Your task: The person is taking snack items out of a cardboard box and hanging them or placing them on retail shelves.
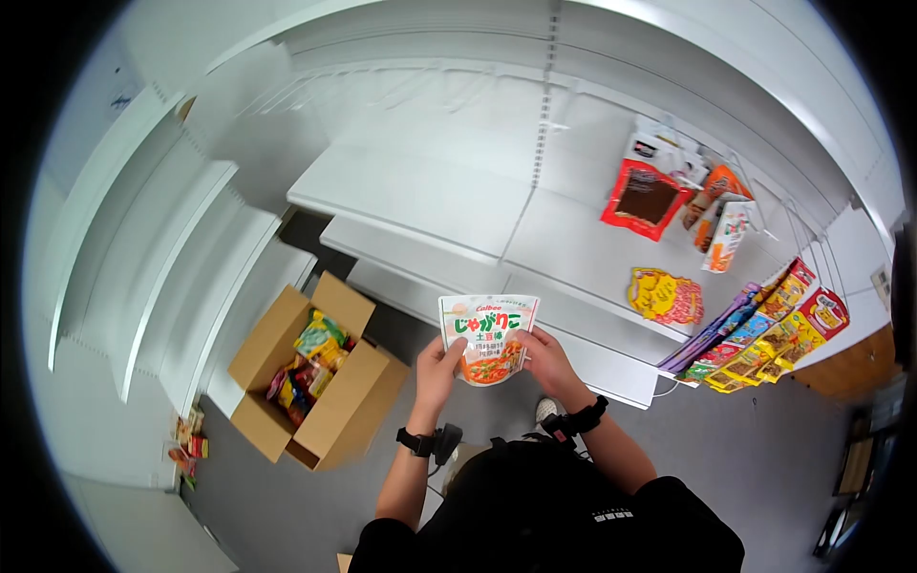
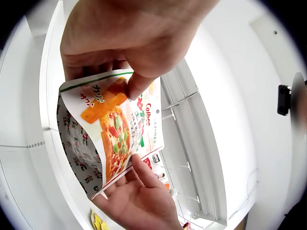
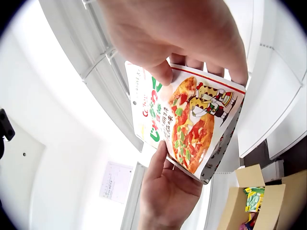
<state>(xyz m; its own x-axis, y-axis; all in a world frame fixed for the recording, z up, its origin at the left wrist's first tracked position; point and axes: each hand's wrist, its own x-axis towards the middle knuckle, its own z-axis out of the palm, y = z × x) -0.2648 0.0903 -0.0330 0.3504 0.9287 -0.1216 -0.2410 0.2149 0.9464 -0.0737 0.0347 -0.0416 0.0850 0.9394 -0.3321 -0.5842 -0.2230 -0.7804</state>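
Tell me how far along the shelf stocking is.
Apparently done: the colourful packets hanging in rows at the right, and the red pouch further in. In hand: the Calbee pouch, held by the left hand and right hand. Probably left: the snack bags in the open carton.

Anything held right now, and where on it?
Yes: the Calbee pouch, pinched by its two side edges, left hand on one, right hand on the other.
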